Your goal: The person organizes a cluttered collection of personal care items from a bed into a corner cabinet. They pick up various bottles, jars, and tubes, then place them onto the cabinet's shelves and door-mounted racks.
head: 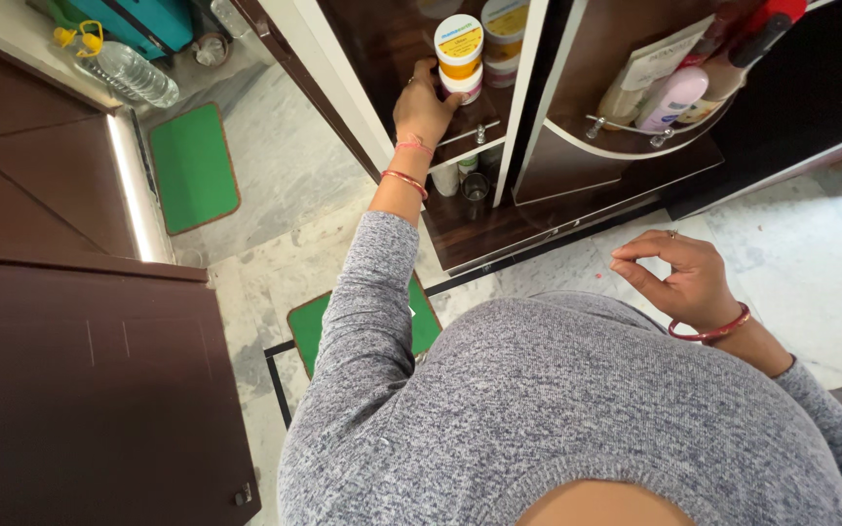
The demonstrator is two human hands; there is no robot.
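A small white jar (461,60) with a yellow band stood on a dark wooden shelf (397,44) inside the open cupboard, stacked on a lower white tub whose pink-edged bottom showed beneath it. The left hand (423,105) was raised to that shelf, its fingers (450,97) wrapped round the lower part of the stack, thumb on the near side, so the jar sat just above and against the fingertips. A second jar (504,29) of the same kind, white with a yellow label, stood just beside it to the right, deeper in the cupboard.

Below the shelf's edge a few small cups (462,177) stood on the lower board, one white, one dark.

In the next compartment a curved rack (626,146) with a metal rail held a lilac bottle (672,97), a pale flat tube (635,78) and a red-capped bottle (752,39), all leaning against one another.

The right hand (684,278) hung apart from all of this, over the pale marble floor (791,263), its fingers pinched lightly together and holding nothing I could see.

Off to the left, a clear water bottle (124,68) with a yellow cap lay near a green mat (192,166).
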